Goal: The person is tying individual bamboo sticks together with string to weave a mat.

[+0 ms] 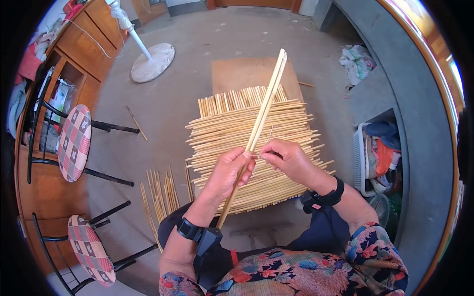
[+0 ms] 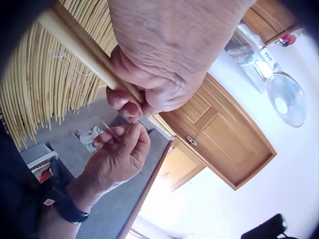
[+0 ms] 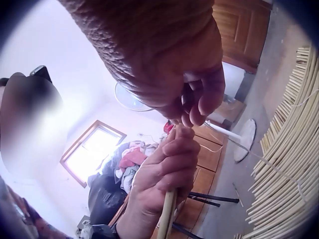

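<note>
Two long pale sticks (image 1: 267, 101) stand slanted in the left hand (image 1: 231, 170), whose fingers and thumb curl round them near the middle. The right hand (image 1: 291, 160) is just right of it, thumb and forefinger pinching a thin string (image 1: 271, 129) close to the sticks. In the left wrist view the right hand (image 2: 117, 157) holds the string by the left fingertips. The right wrist view shows the left hand (image 3: 167, 172) wrapped round the sticks (image 3: 168, 211). Below the hands lies a layered pile of similar sticks (image 1: 247, 148).
Loose sticks (image 1: 160, 192) lie on the floor at the left, beside two chairs with checked seats (image 1: 75, 143). A fan stand's round base (image 1: 153, 62) is further back. A white basket (image 1: 359, 160) with cloths stands at the right. A brown board (image 1: 232, 74) lies behind the pile.
</note>
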The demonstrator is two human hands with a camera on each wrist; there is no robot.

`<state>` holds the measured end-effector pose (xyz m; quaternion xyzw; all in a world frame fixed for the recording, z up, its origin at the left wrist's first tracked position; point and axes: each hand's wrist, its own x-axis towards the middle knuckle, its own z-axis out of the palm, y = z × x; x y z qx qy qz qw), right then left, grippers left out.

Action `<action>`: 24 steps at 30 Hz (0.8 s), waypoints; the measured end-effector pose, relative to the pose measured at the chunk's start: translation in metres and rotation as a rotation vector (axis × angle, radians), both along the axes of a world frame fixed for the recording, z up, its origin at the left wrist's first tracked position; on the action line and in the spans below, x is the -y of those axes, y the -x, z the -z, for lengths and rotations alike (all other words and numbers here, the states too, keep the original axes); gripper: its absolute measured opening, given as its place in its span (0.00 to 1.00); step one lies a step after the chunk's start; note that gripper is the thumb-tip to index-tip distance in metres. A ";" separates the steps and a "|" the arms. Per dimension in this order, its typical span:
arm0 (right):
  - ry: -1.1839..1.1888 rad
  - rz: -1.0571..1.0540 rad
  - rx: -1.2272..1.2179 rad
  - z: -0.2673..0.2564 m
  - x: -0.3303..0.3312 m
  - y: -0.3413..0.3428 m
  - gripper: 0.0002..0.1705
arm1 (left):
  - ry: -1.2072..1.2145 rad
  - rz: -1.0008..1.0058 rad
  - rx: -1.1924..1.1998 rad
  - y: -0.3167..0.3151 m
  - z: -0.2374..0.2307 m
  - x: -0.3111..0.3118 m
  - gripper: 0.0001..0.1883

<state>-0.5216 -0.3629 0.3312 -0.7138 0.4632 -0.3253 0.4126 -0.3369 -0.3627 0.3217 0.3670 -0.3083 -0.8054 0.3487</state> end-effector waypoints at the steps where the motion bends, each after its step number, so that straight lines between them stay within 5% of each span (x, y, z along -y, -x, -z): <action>1: 0.020 0.013 -0.054 0.003 0.003 -0.001 0.07 | -0.007 0.008 0.013 -0.001 0.002 0.002 0.09; 24: -0.074 -0.065 0.111 0.024 0.007 0.009 0.14 | -0.076 -0.041 0.039 0.000 0.008 0.006 0.10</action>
